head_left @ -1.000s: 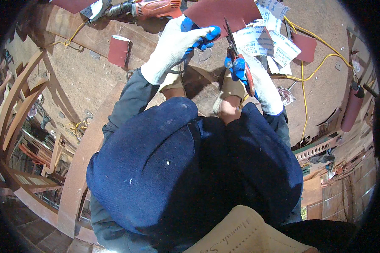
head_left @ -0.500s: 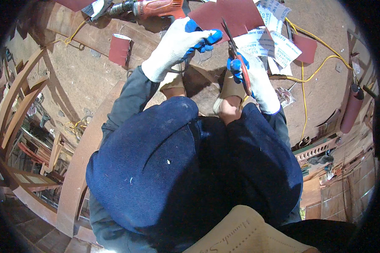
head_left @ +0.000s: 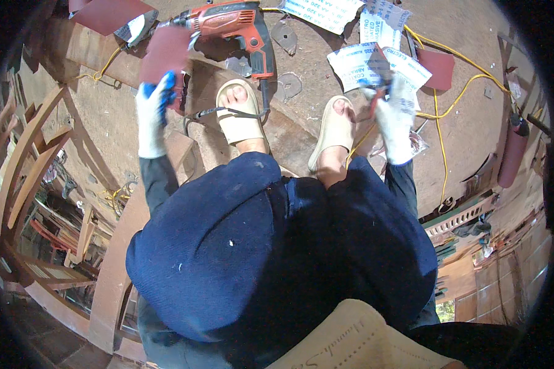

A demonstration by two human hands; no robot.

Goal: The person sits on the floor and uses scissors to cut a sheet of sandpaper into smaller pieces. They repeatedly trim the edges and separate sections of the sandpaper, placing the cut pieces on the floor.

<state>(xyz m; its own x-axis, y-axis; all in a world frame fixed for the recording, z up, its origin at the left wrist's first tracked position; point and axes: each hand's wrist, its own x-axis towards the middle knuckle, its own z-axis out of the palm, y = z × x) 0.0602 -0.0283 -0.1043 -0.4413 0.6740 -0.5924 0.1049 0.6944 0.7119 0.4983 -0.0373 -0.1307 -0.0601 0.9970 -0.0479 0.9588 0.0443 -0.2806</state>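
Note:
At the upper left, my left hand [head_left: 152, 120], in a white glove with blue fingers, is closed on a reddish-brown piece of sandpaper [head_left: 165, 54], smeared by motion. It hovers over another small sandpaper piece [head_left: 180, 98], partly covered. My right hand [head_left: 395, 126], gloved alike and blurred, grips red-handled scissors [head_left: 375, 106] beside several sandpaper sheets [head_left: 354, 66] lying white side up. How far the blades are apart cannot be made out.
An orange-red power drill [head_left: 231, 27] lies beyond my feet, its black cord [head_left: 228, 111] crossing my left sandal [head_left: 240, 120]. A yellow cord [head_left: 458, 111] runs along the right. Curved wooden chair parts [head_left: 31, 160] stand at left. A sandpaper roll [head_left: 513, 154] is far right.
My left hand has swung left, carrying sandpaper toward the drill's front end. My right hand has shifted right with the scissors. The large red sheet between them has left its former place.

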